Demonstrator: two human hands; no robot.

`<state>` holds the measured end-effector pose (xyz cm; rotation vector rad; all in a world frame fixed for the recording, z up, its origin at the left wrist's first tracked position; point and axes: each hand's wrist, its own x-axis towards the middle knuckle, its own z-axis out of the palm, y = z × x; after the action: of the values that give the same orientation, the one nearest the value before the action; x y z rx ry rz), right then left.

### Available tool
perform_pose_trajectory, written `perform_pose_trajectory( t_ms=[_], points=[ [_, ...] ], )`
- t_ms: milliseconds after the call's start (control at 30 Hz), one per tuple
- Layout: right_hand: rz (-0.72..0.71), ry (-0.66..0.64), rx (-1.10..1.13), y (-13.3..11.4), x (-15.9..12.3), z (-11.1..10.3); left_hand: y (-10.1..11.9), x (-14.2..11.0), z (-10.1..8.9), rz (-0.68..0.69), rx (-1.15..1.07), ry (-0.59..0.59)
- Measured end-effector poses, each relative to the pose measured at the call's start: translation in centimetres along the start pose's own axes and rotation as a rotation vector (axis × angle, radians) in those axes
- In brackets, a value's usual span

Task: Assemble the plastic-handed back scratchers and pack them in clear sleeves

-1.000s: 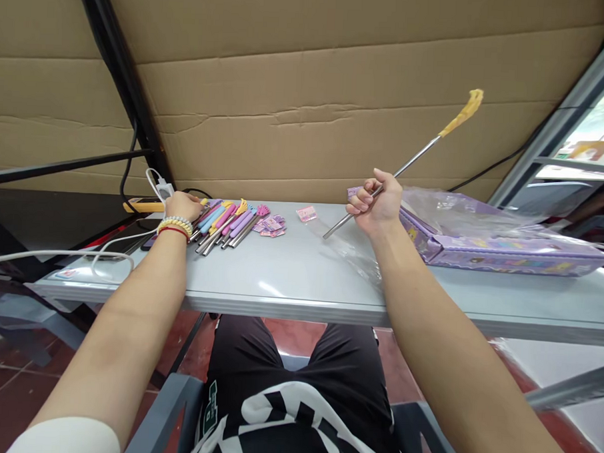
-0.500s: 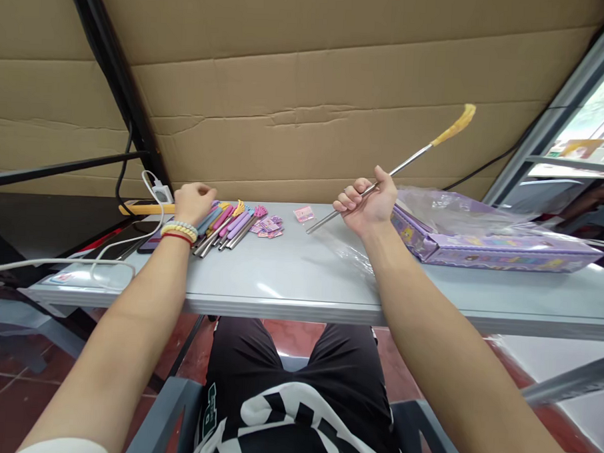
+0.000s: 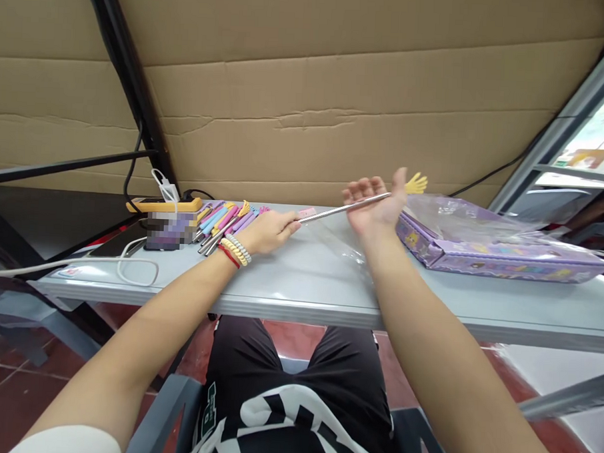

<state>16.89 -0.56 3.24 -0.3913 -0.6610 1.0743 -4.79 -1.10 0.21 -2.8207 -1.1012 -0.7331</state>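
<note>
My left hand [image 3: 269, 232] pinches one end of a thin metal telescopic stick [image 3: 327, 214]. A small yellow hand-shaped tip [image 3: 416, 184] shows at the stick's far end, beyond my right thumb. Across the palm of my right hand [image 3: 375, 206] lies the upper part of the stick; those fingers are stretched out and apart. Beside my left wrist is a pile of similar sticks with coloured grips [image 3: 223, 218], in purple, pink, blue and yellow. A small pink card [image 3: 307, 212] is partly hidden behind the stick.
On the right stands a purple printed box [image 3: 505, 259] with clear plastic film [image 3: 457, 216] over it. Loose clear film [image 3: 348, 255] lies mid-table. A yellow-edged object [image 3: 183, 206], a blurred purple item and a white cable [image 3: 75, 263] are at left. Cardboard [image 3: 308, 86] walls the back.
My left hand has come from the pile to the metal end of the stick and taken hold of it. My right fingers have opened. The stick now lies flatter, its yellow tip lower and further left.
</note>
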Motion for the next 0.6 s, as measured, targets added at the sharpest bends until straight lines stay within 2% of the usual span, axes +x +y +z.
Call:
perform_pose_trajectory(
  t_ms=[67,133,233,333,467,533,600],
  points=[
    [-0.091,0.143,0.062,-1.7,1.5,-1.7,-0.7,-0.1,-0.4,-0.004,0.029,-0.032],
    [-0.103,0.234,0.109,-2.9,2.7,-3.2,-0.8,-0.1,-0.6,0.01,0.064,-0.055],
    [-0.091,0.287,0.131,-3.3,3.2,-3.6,-0.2,-0.1,-0.6,0.026,0.113,-0.053],
    [-0.019,0.225,0.082,-1.7,2.0,-1.7,0.6,0.2,-0.4,0.0,0.081,-0.015],
    [0.138,-0.004,0.001,1.4,-0.7,1.3,1.0,0.3,-0.1,-0.033,0.042,0.088],
    [0.199,-0.115,-0.073,2.4,-1.5,1.9,0.5,0.2,-0.3,-0.057,0.017,0.124],
    [0.245,-0.162,-0.174,2.8,-1.8,1.9,-0.4,0.0,-0.8,-0.082,-0.018,0.147]
  ],
)
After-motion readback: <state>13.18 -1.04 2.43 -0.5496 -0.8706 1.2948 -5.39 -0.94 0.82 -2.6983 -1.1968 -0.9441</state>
